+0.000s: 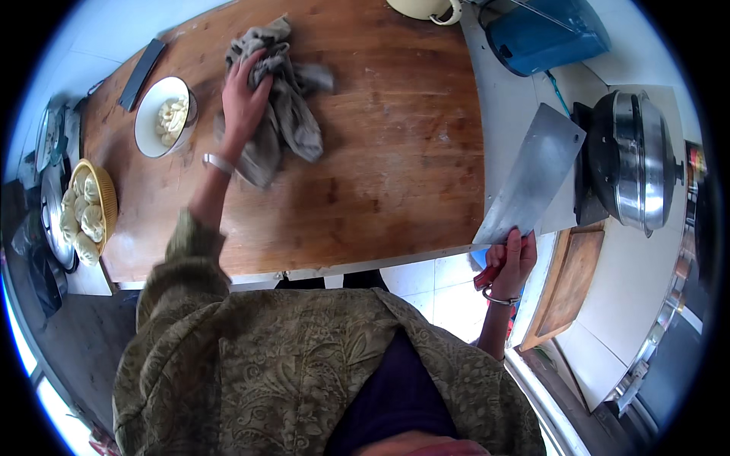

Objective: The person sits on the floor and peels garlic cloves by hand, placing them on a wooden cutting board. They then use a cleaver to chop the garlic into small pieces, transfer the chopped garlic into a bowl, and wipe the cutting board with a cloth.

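Note:
My left hand [245, 105] rests on a crumpled grey-brown cloth [299, 122] on the wooden work board [388, 154], its fingers pressed into the folds. The cloth lies toward the far left part of the board. At the board's near right corner, my right hand [513, 265] grips the red handle of a cleaver [530, 171]. Its broad metal blade points away from me, above the pale counter, with a small hole near the far corner. An enamel bowl [163, 117] with pale pieces in it, perhaps dough or peeled cloves, stands left of my left hand.
A yellow basket [108, 208] of pleated buns sits at the left edge, near a dark flat bar [141, 74]. At the back are a cream enamel pot [425, 7] and a blue bucket [553, 37]. A lidded steel wok [633, 159] stands right of the blade.

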Motion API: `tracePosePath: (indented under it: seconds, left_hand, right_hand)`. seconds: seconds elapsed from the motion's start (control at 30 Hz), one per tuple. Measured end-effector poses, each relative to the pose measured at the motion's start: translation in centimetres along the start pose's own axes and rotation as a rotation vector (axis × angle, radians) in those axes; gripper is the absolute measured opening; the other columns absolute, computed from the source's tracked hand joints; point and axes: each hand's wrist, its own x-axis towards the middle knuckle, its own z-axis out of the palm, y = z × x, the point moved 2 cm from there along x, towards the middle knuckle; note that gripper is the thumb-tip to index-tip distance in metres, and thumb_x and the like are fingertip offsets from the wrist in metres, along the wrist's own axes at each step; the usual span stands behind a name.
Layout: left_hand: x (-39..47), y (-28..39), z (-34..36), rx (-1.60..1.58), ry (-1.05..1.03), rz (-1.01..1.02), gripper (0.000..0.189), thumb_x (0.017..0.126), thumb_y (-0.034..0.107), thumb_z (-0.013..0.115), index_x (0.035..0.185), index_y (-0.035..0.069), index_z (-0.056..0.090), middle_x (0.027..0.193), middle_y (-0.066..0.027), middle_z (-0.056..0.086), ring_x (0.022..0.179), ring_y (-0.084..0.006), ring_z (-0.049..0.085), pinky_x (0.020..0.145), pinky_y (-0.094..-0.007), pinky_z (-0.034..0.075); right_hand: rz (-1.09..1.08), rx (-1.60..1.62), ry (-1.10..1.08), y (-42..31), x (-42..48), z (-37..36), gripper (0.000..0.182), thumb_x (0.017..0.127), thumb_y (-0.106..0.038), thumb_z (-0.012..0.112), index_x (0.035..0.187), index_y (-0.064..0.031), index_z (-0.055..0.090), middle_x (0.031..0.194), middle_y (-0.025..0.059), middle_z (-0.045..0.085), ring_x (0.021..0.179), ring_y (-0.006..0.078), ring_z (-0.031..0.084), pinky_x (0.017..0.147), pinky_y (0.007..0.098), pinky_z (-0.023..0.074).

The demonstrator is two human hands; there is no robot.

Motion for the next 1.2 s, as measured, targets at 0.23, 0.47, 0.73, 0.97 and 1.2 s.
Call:
tracePosePath:
  seconds: [0.23, 0.47, 0.73, 0.97, 1.2]
  left_hand:
    - [0.4, 8.3, 11.0, 0.113, -0.233, 0.389, 0.050, 0.072, 0.015, 0.070, 0.121, 0.016, 0.058, 0.126, -0.0139, 0.053, 0.119, -0.0321, 0.048, 0.099, -0.0427, 0.039]
    - [-11.8, 17.8, 10.8, -1.068, -0.761, -0.342, 0.030, 0.080, 0.012, 0.058, 0.108, 0.003, 0.061, 0.102, -0.0088, 0.063, 0.096, -0.0220, 0.061, 0.087, -0.0330, 0.049]
    - [-12.5, 17.9, 5.0, -1.723, -0.496, -0.902, 0.024, 0.090, 0.017, 0.052, 0.106, 0.000, 0.057, 0.097, -0.0062, 0.063, 0.085, -0.0142, 0.062, 0.082, -0.0292, 0.051]
    - [-9.7, 17.8, -1.1, -1.491, -0.180, -0.579, 0.019, 0.093, 0.015, 0.054, 0.106, 0.002, 0.057, 0.097, -0.0070, 0.063, 0.087, -0.0177, 0.064, 0.076, -0.0315, 0.055]
    - [-9.7, 16.1, -1.9, -1.583, -0.306, -0.800, 0.024, 0.092, 0.018, 0.053, 0.106, 0.000, 0.058, 0.098, -0.0094, 0.064, 0.087, -0.0206, 0.064, 0.078, -0.0336, 0.055]
  right_hand:
    - [0.025, -0.035, -0.015, 1.1, 0.9, 0.1, 0.009, 0.093, -0.008, 0.053, 0.099, -0.0009, 0.053, 0.062, 0.0001, 0.049, 0.042, 0.0062, 0.042, 0.037, 0.0223, 0.0353]
    - [0.047, -0.036, -0.169, 0.8, 1.7, 3.4, 0.018, 0.091, -0.014, 0.059, 0.103, -0.0012, 0.054, 0.061, -0.0020, 0.050, 0.043, 0.0049, 0.045, 0.038, 0.0200, 0.0354]
    - [0.223, -0.221, -0.419, 1.2, -1.2, 6.7, 0.033, 0.088, -0.033, 0.065, 0.078, -0.0062, 0.049, 0.051, -0.0021, 0.048, 0.040, 0.0037, 0.043, 0.038, 0.0185, 0.0334]
    - [0.280, -0.426, -0.279, 2.9, -6.7, 2.9, 0.025, 0.086, -0.023, 0.066, 0.078, -0.0032, 0.054, 0.049, -0.0018, 0.049, 0.039, 0.0046, 0.046, 0.033, 0.0196, 0.0328]
    - [-0.579, -0.619, -0.024, -2.2, -7.1, 4.6, 0.021, 0.084, -0.008, 0.063, 0.102, 0.0004, 0.059, 0.067, 0.0037, 0.061, 0.052, 0.0103, 0.055, 0.047, 0.0240, 0.0433]
